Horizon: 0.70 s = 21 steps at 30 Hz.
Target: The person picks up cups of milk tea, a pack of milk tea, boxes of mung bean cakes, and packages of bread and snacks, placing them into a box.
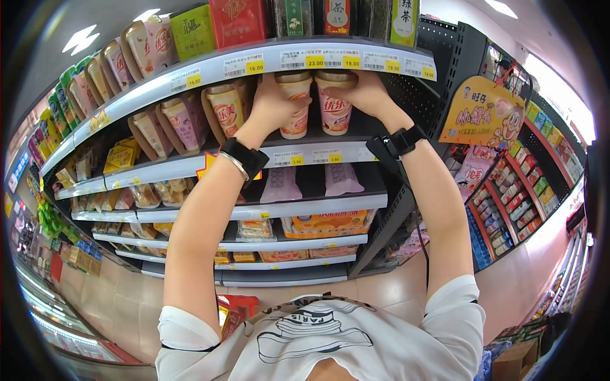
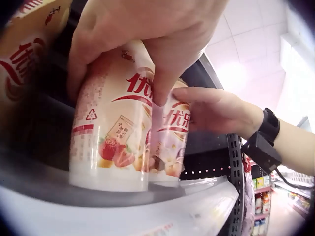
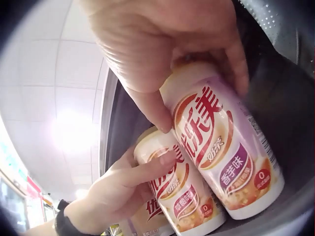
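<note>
Two milk tea cups stand side by side on the upper-middle shelf in the head view. My left hand (image 1: 270, 105) grips the left cup (image 1: 294, 124), thumb across its front and fingers round its far side. Strawberries are printed on this cup (image 2: 110, 132), seen upright in the left wrist view. Round the upper part of the right cup (image 1: 335, 117) my right hand (image 1: 370, 96) holds on, thumb at the front. That taller-looking cup (image 3: 221, 147) has a pale purple band and red lettering in the right wrist view. Both bases sit at the shelf's front edge.
More boxed cups (image 1: 223, 108) line the shelf to the left. A price rail (image 1: 254, 66) runs close above my hands, below a shelf of tea boxes (image 1: 237, 24). Purple packets (image 1: 281, 184) lie one shelf down. A yellow hanging sign (image 1: 480, 111) is at the right.
</note>
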Each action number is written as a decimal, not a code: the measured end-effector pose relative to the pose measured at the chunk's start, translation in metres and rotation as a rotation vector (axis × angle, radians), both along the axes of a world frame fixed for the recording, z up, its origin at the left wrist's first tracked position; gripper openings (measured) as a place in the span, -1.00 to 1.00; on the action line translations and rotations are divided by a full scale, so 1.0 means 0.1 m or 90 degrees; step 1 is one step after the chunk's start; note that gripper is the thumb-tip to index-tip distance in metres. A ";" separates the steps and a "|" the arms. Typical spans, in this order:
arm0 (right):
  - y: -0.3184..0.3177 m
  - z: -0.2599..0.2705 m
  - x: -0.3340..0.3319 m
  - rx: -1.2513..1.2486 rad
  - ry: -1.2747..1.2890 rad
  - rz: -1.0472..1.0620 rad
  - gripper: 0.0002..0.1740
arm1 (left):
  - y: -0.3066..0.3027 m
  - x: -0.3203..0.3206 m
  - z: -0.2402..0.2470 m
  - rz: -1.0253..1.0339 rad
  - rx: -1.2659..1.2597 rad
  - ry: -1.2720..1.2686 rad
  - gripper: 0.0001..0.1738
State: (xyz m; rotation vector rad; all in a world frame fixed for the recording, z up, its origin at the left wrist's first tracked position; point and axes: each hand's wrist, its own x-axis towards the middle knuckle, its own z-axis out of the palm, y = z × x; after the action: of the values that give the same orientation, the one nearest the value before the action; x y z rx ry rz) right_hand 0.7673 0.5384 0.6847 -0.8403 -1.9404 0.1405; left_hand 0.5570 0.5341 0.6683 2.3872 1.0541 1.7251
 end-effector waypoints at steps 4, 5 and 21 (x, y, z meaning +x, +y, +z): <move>-0.18 0.06 -0.08 -0.022 -0.019 -0.077 -0.38 | -0.02 -0.10 0.06 -0.006 -0.104 -0.021 -0.09; -0.15 0.04 -0.09 -0.021 -0.018 -0.077 -0.38 | -0.01 -0.13 0.07 -0.022 -0.124 -0.026 -0.08; -0.02 -0.24 -0.26 0.083 0.151 -0.099 -0.16 | -0.07 -0.15 -0.12 -0.068 -0.144 -0.187 0.13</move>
State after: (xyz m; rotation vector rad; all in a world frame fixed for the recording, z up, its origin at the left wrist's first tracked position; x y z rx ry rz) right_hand 0.7414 0.5369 0.6606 -0.8440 -1.6393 0.0192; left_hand 0.5418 0.5275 0.6563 1.9479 0.9981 1.7445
